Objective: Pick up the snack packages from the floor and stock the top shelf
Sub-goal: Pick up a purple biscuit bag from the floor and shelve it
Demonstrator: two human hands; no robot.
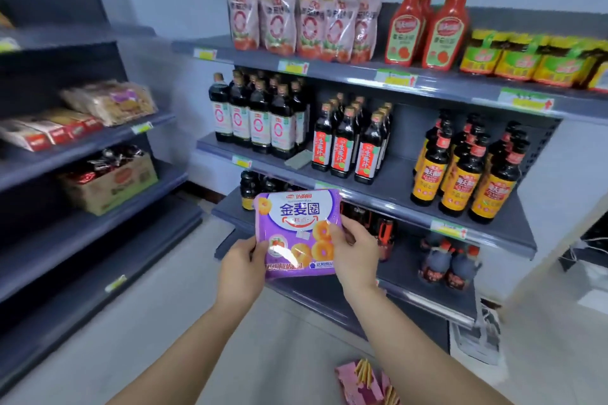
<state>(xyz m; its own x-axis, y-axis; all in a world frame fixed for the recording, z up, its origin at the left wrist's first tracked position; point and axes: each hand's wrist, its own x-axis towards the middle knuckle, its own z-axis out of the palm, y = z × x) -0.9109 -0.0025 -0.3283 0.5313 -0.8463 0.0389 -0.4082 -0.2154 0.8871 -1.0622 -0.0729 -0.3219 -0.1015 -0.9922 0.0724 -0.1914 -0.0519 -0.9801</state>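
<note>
A purple snack package (297,233) printed with golden rings is held upright in front of me at about the height of the lower shelves. My left hand (241,268) grips its lower left edge. My right hand (355,253) grips its right edge, thumb on the front. On the floor near my feet lie pink snack packages (363,381), partly behind my right forearm. The top shelf (345,71) of the unit ahead carries sauce pouches, red ketchup bottles and green jars, with a bare stretch at its left end.
The unit ahead holds dark sauce bottles (256,118) and yellow-labelled bottles (460,171) on its middle shelves. A second shelf unit (82,141) on the left carries noodle packs and a cardboard box (110,181). Grey floor lies between the two units.
</note>
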